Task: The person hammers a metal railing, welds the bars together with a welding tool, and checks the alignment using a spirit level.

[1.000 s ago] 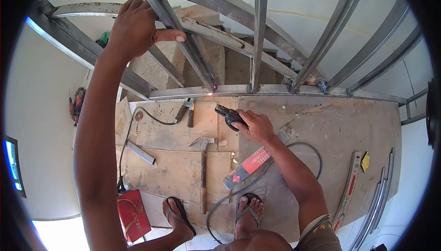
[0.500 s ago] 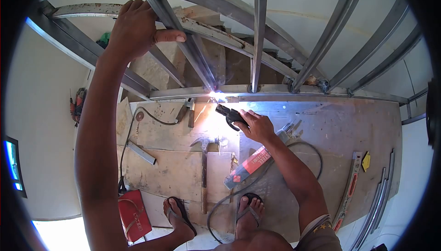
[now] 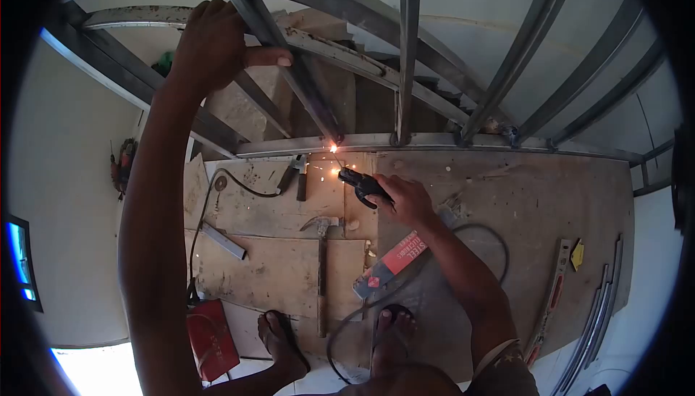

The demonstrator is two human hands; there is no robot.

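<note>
My left hand [image 3: 206, 52] is wrapped round a slanted metal bar [image 3: 264, 23] of the railing, thumb across its front and fingertips partly hidden behind. Below, my right hand [image 3: 405, 199] grips a black welding electrode holder [image 3: 364, 187]. A thin electrode [image 3: 338, 159] sticks out of its jaws towards the bar's foot. There, a small orange glow [image 3: 333, 148] sits at the joint with the bottom rail [image 3: 420, 140], and sparks scatter just beneath. A red and grey box of steel electrodes [image 3: 394, 262] lies below my right hand.
A claw hammer [image 3: 322, 273] lies on the board floor, with a second ground-clamp-like tool [image 3: 293, 175] on a cable nearby. At left are a red welding machine [image 3: 212, 342] and a power tool [image 3: 124, 164]. A spirit level [image 3: 548, 302] and metal tubes [image 3: 594, 316] lie right.
The bright white-blue arc has dimmed to an orange glow with falling sparks, and the scene is darker. My right hand and the holder have barely shifted; my left hand stays put.
</note>
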